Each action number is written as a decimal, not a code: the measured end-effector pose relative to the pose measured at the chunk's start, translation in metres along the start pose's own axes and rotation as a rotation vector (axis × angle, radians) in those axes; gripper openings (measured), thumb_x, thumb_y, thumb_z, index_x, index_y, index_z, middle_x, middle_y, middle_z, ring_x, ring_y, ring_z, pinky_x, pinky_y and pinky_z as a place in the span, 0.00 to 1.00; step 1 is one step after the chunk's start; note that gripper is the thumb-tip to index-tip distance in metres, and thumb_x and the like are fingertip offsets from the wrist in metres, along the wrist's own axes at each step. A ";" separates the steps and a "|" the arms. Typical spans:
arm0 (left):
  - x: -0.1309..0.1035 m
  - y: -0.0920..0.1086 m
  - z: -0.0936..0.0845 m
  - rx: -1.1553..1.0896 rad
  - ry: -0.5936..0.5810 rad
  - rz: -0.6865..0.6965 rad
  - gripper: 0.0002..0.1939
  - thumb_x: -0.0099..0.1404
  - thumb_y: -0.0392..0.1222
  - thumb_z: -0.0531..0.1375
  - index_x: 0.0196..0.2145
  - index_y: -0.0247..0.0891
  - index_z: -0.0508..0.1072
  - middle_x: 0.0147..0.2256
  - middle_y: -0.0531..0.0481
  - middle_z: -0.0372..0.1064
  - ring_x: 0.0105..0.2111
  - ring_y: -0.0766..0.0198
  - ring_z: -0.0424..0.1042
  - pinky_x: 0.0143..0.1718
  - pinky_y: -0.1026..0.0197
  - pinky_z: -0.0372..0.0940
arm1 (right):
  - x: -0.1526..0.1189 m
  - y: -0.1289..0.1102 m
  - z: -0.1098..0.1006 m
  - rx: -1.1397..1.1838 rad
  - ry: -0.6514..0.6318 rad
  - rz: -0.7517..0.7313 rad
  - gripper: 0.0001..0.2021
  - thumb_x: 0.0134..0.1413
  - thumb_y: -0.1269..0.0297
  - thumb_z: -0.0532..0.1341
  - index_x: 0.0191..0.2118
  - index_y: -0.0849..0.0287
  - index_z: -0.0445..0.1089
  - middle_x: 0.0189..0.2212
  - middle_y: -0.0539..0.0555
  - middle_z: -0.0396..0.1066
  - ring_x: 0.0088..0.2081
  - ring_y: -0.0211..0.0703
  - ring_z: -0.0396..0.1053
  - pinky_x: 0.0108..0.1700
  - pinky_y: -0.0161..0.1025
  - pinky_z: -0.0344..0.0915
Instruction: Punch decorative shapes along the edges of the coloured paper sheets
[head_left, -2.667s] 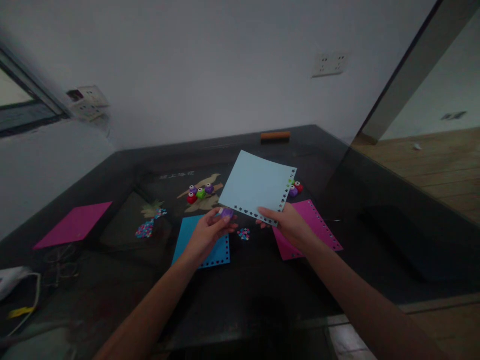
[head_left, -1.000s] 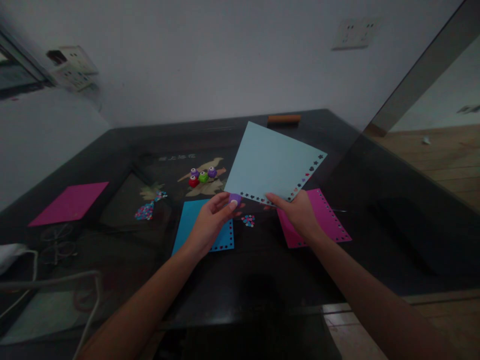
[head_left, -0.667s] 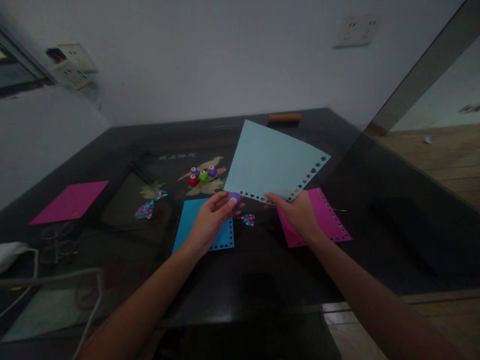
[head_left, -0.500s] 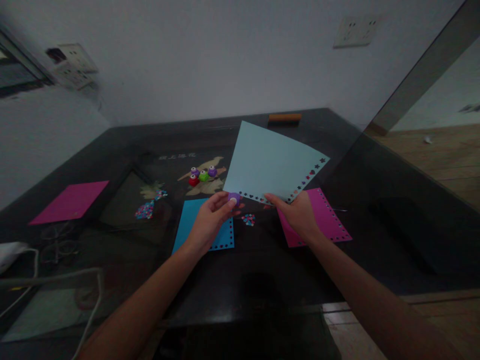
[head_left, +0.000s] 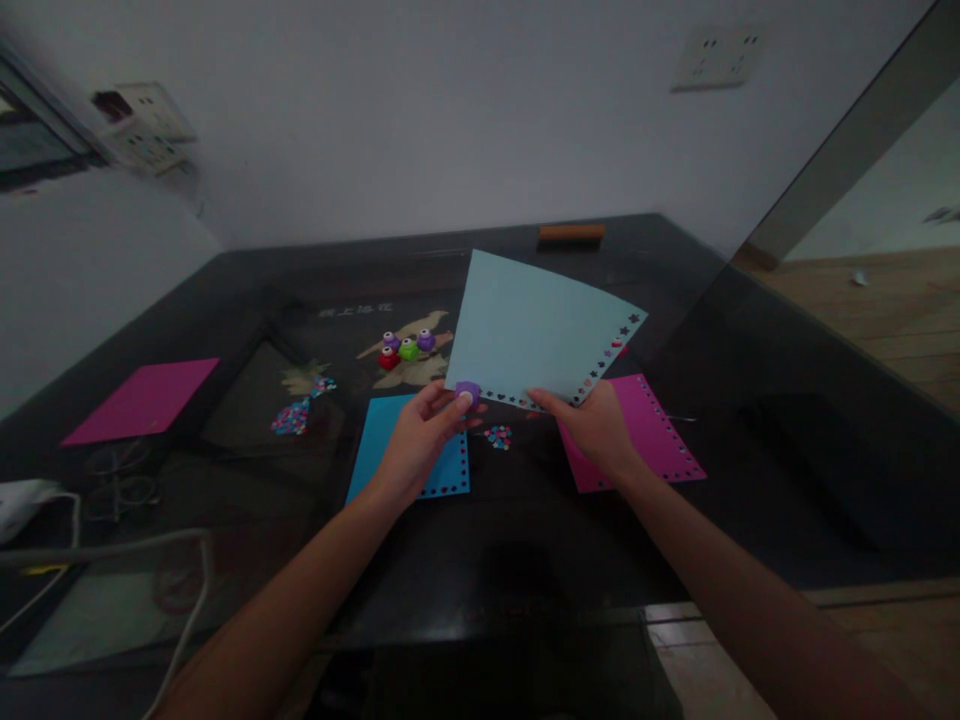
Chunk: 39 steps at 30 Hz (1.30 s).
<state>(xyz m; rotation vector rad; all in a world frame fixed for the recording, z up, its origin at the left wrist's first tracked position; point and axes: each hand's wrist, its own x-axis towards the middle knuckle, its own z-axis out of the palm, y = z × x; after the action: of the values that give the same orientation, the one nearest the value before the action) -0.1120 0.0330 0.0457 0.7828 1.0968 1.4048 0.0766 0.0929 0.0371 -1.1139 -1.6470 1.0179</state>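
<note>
My left hand (head_left: 420, 440) grips a purple craft punch (head_left: 466, 394), thumb on its white button, at the near left corner of a pale blue paper sheet (head_left: 536, 320). Two edges of that sheet carry rows of small punched shapes. My right hand (head_left: 596, 430) pinches the sheet's lower edge between thumb and fingers. Beneath my left hand lies a blue sheet (head_left: 382, 430) with punched edges; under my right hand is a pink punched sheet (head_left: 656, 435). A small pile of paper cutouts (head_left: 498, 437) sits between them on the table.
Several other punches, among them a green punch (head_left: 408, 349), stand behind my left hand. More cutouts (head_left: 290, 418) and a plain pink sheet (head_left: 142, 400) lie to the left, near scissors (head_left: 120, 490) and a white cable (head_left: 202, 560). An orange-brown roll (head_left: 571, 233) is at the back.
The pale blue sheet has tipped slightly, its far edge shifting left and its right corner drawing in. Both hands keep nearly the same place and hold.
</note>
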 end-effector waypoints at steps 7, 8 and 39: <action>0.002 0.000 -0.002 -0.019 0.019 -0.009 0.14 0.50 0.41 0.68 0.35 0.35 0.74 0.33 0.51 0.71 0.33 0.65 0.71 0.34 0.64 0.67 | 0.001 0.001 0.002 0.051 -0.030 0.011 0.08 0.45 0.60 0.64 0.33 0.56 0.73 0.34 0.55 0.77 0.36 0.50 0.74 0.42 0.48 0.69; 0.003 0.000 -0.003 -0.011 0.020 -0.009 0.14 0.50 0.42 0.68 0.34 0.35 0.74 0.33 0.51 0.71 0.32 0.66 0.71 0.33 0.64 0.67 | 0.001 0.001 0.002 0.056 -0.033 0.005 0.09 0.45 0.60 0.64 0.34 0.56 0.73 0.35 0.55 0.77 0.37 0.50 0.74 0.42 0.48 0.70; 0.005 -0.004 -0.008 0.102 0.058 0.030 0.12 0.53 0.46 0.66 0.32 0.36 0.75 0.34 0.48 0.72 0.35 0.64 0.69 0.34 0.63 0.65 | 0.000 0.002 0.004 0.090 -0.074 -0.030 0.12 0.44 0.60 0.64 0.39 0.54 0.74 0.33 0.54 0.77 0.45 0.53 0.72 0.51 0.53 0.66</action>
<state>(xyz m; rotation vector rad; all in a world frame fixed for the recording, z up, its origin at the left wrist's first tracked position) -0.1188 0.0358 0.0388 0.8393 1.2139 1.4133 0.0729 0.0930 0.0339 -1.0002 -1.6544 1.1151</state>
